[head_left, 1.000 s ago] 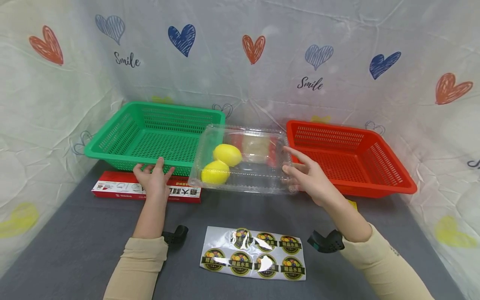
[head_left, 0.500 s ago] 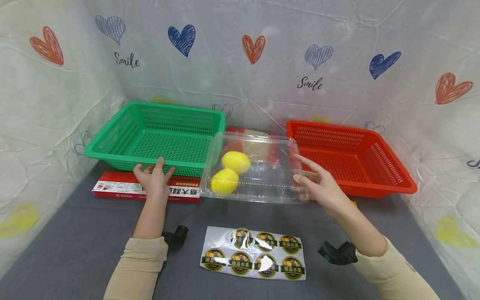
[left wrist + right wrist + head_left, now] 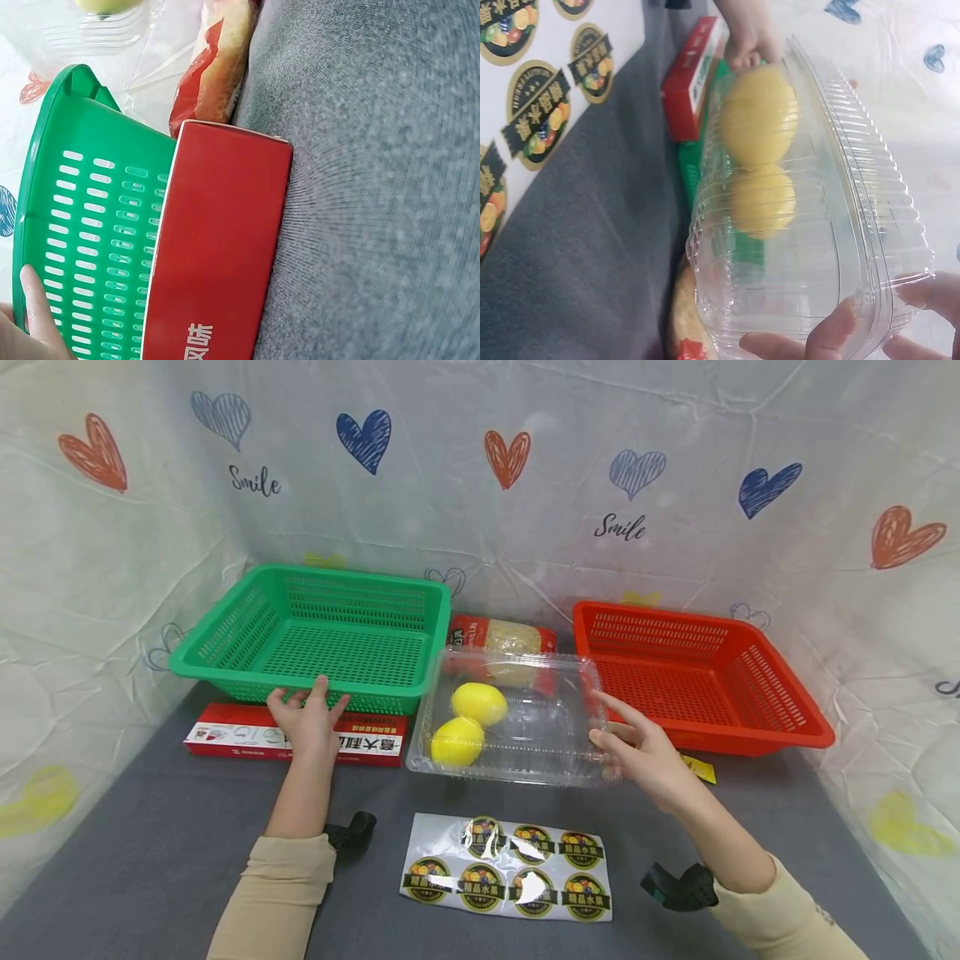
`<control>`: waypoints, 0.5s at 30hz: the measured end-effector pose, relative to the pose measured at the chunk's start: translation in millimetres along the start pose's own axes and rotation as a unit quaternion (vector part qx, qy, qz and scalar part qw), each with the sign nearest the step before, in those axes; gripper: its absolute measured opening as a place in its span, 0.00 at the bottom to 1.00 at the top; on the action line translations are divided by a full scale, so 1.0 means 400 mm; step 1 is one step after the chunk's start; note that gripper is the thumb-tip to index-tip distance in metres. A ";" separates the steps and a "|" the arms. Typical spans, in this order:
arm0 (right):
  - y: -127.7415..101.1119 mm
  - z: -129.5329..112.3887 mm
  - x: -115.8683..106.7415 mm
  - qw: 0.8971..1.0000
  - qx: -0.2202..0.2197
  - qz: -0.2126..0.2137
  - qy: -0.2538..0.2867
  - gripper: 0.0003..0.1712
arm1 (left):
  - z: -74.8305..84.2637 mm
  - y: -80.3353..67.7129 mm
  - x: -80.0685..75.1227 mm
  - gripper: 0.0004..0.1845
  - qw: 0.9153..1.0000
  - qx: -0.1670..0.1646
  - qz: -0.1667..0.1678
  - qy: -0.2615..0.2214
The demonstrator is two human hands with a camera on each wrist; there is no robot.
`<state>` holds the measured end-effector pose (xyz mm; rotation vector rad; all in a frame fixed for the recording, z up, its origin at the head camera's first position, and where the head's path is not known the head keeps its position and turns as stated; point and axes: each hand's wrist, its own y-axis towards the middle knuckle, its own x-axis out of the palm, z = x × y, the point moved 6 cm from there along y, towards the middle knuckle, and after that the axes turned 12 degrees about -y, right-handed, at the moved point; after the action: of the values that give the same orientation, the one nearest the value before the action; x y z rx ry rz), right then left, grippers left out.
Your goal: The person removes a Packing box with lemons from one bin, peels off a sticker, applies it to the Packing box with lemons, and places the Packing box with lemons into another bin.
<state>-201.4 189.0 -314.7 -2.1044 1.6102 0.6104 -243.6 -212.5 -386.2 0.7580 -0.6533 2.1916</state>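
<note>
In the head view, the right hand (image 3: 645, 752) pinches the right edge of the thin, springy clear box (image 3: 517, 718) with two lemons (image 3: 468, 722) at center, likely light but crushable, while the left hand (image 3: 307, 718) rests flat, fingers spread, on the stiff red carton (image 3: 292, 739); the left wrist view shows a fingertip beside the green basket (image 3: 82, 225); the right wrist view shows fingers (image 3: 832, 341) clamping the ribbed rim.

Clear glossy ribbed plastic clamshell (image 3: 517, 718), perforated plastic green basket (image 3: 315, 627) (red one (image 3: 697, 672) alike), matt grey cloth table (image 3: 150, 860).
</note>
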 end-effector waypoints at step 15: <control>-0.015 0.029 0.024 1.000 0.003 0.008 0.009 0.34 | 0.005 -0.006 0.006 0.26 1.000 -0.006 -0.007 -0.003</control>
<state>-194.3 189.7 -329.1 -2.1000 1.6373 0.5925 -242.6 -211.4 -382.5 0.7607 -0.6619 2.1719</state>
